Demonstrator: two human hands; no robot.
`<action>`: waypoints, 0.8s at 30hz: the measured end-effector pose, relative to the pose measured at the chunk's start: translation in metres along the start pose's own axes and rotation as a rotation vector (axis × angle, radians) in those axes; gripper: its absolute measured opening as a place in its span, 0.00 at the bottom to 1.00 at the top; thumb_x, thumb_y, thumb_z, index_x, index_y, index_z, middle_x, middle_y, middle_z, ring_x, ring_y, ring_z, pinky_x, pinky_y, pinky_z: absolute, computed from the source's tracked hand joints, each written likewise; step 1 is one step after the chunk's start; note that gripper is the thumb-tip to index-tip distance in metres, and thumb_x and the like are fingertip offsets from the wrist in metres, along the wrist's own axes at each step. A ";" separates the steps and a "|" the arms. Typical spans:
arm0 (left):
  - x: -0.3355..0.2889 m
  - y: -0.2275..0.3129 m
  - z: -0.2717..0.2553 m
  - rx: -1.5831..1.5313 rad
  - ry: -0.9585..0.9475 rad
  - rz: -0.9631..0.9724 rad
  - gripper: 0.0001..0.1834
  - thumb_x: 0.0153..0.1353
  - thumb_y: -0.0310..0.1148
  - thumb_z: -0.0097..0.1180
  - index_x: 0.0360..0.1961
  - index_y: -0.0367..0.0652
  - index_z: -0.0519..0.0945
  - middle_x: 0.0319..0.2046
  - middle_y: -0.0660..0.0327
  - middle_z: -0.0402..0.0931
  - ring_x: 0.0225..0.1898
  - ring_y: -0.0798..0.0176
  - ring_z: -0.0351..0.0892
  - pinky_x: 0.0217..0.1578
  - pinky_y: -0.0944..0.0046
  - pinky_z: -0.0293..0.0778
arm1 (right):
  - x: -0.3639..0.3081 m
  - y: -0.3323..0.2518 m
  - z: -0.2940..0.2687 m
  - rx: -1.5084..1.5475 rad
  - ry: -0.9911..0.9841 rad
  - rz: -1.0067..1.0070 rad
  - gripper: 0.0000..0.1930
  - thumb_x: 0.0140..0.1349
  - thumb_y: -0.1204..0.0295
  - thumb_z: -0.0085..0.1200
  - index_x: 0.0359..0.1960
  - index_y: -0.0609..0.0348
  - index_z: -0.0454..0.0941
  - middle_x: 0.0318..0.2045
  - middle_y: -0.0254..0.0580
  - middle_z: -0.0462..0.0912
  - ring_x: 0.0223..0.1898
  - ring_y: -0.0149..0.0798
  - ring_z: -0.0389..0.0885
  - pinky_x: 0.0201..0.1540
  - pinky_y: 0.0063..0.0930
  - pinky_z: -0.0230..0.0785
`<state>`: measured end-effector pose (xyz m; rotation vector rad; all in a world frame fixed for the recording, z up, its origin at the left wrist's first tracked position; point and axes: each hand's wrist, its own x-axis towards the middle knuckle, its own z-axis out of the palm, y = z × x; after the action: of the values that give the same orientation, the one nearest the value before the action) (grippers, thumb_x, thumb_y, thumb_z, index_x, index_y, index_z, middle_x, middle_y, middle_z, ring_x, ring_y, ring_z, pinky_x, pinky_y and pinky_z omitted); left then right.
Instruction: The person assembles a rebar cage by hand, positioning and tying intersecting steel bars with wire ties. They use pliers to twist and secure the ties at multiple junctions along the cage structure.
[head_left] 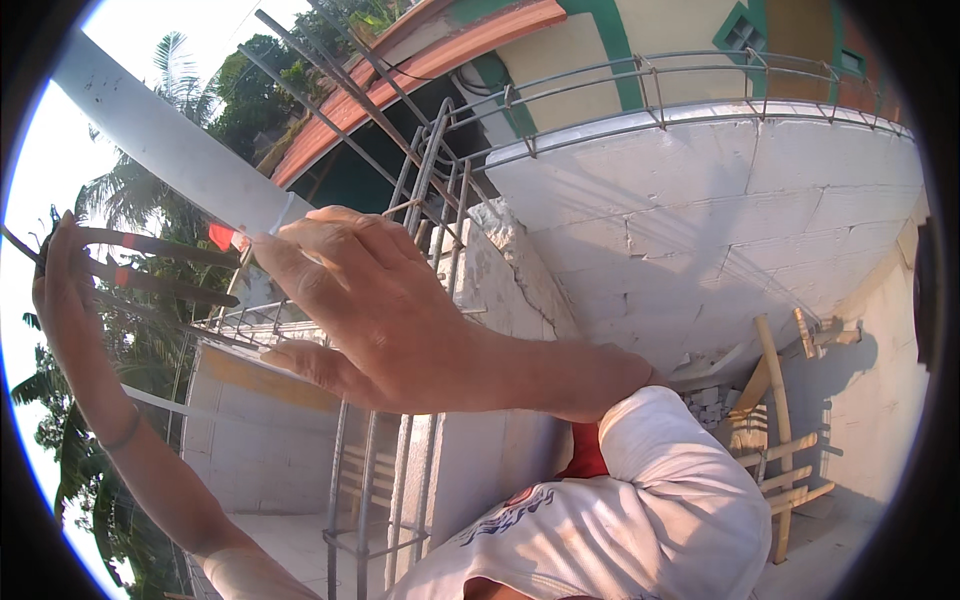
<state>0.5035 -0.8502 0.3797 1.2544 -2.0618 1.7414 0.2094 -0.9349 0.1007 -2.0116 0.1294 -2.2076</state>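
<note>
Open air lies between the left hand and the right hand, though two dark bars cross its far part. Upright rebar obstructs passage behind the right hand, a pale beam slants across far left, and a block wall closes the far right.

Bright daylight, sky blown out at left, shadows across block wall; fisheye bends edges, black corners, slight softness overall.
</note>
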 end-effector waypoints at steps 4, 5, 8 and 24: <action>0.012 0.047 -0.015 -0.081 -0.025 -0.154 0.24 0.69 0.32 0.50 0.66 0.44 0.71 0.62 0.54 0.74 0.57 0.55 0.78 0.59 0.57 0.71 | 0.041 -0.028 0.035 -0.087 0.052 -0.028 0.42 0.59 0.59 0.64 0.68 0.71 0.57 0.53 0.68 0.69 0.54 0.63 0.73 0.52 0.53 0.69; 0.025 0.070 -0.012 0.021 -0.009 -0.114 0.25 0.68 0.33 0.52 0.66 0.43 0.71 0.62 0.53 0.73 0.56 0.56 0.78 0.58 0.58 0.72 | 0.042 -0.023 0.037 -0.090 0.017 0.012 0.43 0.58 0.60 0.65 0.68 0.72 0.57 0.52 0.68 0.69 0.52 0.61 0.74 0.50 0.50 0.71; 0.014 0.082 -0.020 -0.207 -0.003 -0.266 0.25 0.68 0.37 0.53 0.65 0.41 0.72 0.57 0.53 0.75 0.52 0.60 0.78 0.52 0.63 0.75 | 0.042 -0.028 0.042 -0.045 -0.114 0.116 0.46 0.54 0.63 0.68 0.69 0.73 0.55 0.50 0.67 0.71 0.45 0.56 0.79 0.42 0.43 0.75; -0.018 0.079 -0.005 -0.773 -0.415 -0.989 0.20 0.63 0.49 0.65 0.34 0.40 0.78 0.17 0.74 0.64 0.14 0.81 0.56 0.14 0.75 0.52 | 0.069 0.185 -0.184 -1.045 -0.446 0.621 0.22 0.60 0.66 0.61 0.57 0.54 0.75 0.37 0.49 0.86 0.42 0.54 0.85 0.48 0.48 0.76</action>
<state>0.4596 -0.8394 0.3119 1.8942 -1.4947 0.2420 0.0301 -1.1355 0.1198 -2.3037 1.8458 -1.3099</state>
